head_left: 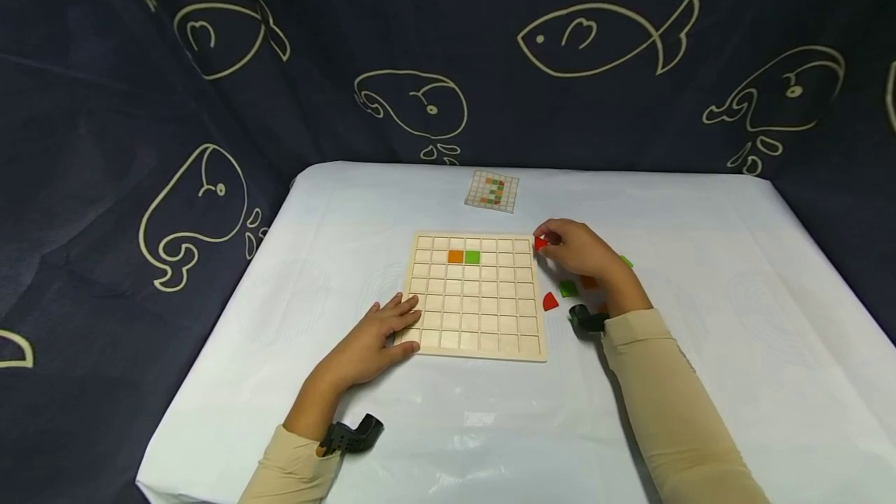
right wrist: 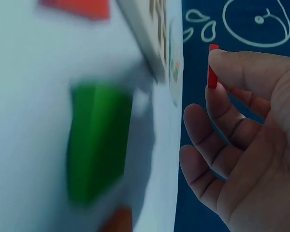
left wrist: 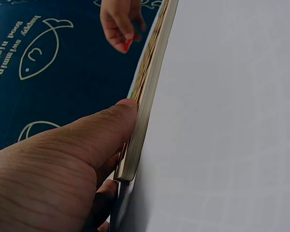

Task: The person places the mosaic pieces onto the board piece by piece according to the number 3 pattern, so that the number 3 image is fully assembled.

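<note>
A square wooden grid board (head_left: 451, 323) lies flat on the table. In its second row an orange square tile (head_left: 456, 257) and a green square tile (head_left: 472, 257) sit side by side. My left hand (head_left: 367, 341) rests at the board's near left corner with its fingers spread over the edge; in the left wrist view the thumb (left wrist: 106, 125) touches the board's side. My right hand (head_left: 577, 247) pinches a small red piece (right wrist: 212, 66) between thumb and forefinger, beside the board's far right corner. The other right-hand fingers are bent and hold nothing.
A small pattern card (head_left: 492, 191) lies beyond the board. Right of the board are a red quarter-round piece (head_left: 550, 302), a green piece (head_left: 568, 288) and an orange piece (head_left: 589, 281), with other pieces partly hidden by the right arm. Dark printed cloth (head_left: 448, 37) hangs behind the white table (head_left: 294, 255).
</note>
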`<state>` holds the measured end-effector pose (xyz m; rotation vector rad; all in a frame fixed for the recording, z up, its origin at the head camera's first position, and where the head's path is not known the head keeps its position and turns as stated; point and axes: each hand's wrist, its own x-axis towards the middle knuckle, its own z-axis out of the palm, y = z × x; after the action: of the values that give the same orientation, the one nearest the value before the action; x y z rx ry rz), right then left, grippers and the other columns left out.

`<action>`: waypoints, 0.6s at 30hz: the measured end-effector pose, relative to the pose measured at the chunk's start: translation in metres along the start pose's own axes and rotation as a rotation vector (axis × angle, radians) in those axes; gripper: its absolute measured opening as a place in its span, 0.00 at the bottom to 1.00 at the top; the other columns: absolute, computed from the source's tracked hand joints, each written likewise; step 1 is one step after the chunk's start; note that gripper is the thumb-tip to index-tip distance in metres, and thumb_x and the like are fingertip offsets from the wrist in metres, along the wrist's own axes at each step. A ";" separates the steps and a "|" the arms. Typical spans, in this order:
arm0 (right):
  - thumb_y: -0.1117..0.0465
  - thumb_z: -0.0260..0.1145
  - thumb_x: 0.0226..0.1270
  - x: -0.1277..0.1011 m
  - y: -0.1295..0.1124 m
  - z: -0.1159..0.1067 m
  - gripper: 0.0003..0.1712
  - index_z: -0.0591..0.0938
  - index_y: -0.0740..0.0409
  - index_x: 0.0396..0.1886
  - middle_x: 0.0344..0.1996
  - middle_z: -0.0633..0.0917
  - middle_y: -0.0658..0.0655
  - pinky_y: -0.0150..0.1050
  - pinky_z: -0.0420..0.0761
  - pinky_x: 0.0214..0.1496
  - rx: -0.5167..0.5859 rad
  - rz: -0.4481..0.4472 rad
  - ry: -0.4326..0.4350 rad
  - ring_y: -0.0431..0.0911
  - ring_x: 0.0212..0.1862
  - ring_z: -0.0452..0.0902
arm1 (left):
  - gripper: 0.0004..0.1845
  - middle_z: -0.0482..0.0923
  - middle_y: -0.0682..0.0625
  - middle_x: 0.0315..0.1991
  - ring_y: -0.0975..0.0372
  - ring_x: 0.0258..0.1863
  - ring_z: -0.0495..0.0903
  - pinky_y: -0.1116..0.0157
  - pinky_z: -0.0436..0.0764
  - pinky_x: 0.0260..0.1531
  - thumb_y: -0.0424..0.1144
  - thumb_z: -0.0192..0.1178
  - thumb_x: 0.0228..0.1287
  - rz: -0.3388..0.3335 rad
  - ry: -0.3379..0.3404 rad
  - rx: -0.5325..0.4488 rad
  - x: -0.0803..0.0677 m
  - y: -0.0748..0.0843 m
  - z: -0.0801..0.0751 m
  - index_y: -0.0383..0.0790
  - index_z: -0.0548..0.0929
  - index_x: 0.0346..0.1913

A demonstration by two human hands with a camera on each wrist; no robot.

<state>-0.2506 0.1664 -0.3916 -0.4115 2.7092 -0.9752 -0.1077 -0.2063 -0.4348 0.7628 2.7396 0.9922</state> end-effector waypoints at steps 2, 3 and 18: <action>0.64 0.61 0.72 0.002 -0.006 0.004 0.15 0.80 0.60 0.55 0.47 0.80 0.60 0.51 0.73 0.55 0.012 -0.017 -0.002 0.54 0.49 0.71 | 0.31 0.60 0.46 0.75 0.51 0.77 0.49 0.41 0.43 0.72 0.47 0.64 0.68 -0.001 -0.002 0.000 -0.001 0.000 0.000 0.35 0.73 0.69; 0.64 0.61 0.72 0.003 -0.009 0.006 0.15 0.80 0.60 0.55 0.47 0.80 0.60 0.51 0.73 0.54 0.022 -0.024 -0.004 0.54 0.49 0.71 | 0.31 0.60 0.46 0.75 0.51 0.77 0.49 0.41 0.43 0.72 0.46 0.65 0.68 -0.002 -0.002 -0.001 -0.001 0.000 0.000 0.35 0.73 0.69; 0.65 0.61 0.72 0.017 -0.032 0.026 0.17 0.79 0.63 0.58 0.48 0.81 0.59 0.49 0.76 0.50 0.071 -0.133 -0.070 0.53 0.48 0.74 | 0.31 0.60 0.46 0.74 0.50 0.77 0.50 0.40 0.44 0.72 0.46 0.64 0.69 0.004 -0.002 0.000 -0.001 0.002 -0.001 0.35 0.73 0.69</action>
<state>-0.2529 0.1214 -0.3922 -0.6075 2.6033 -1.0675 -0.1069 -0.2063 -0.4326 0.7696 2.7369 0.9919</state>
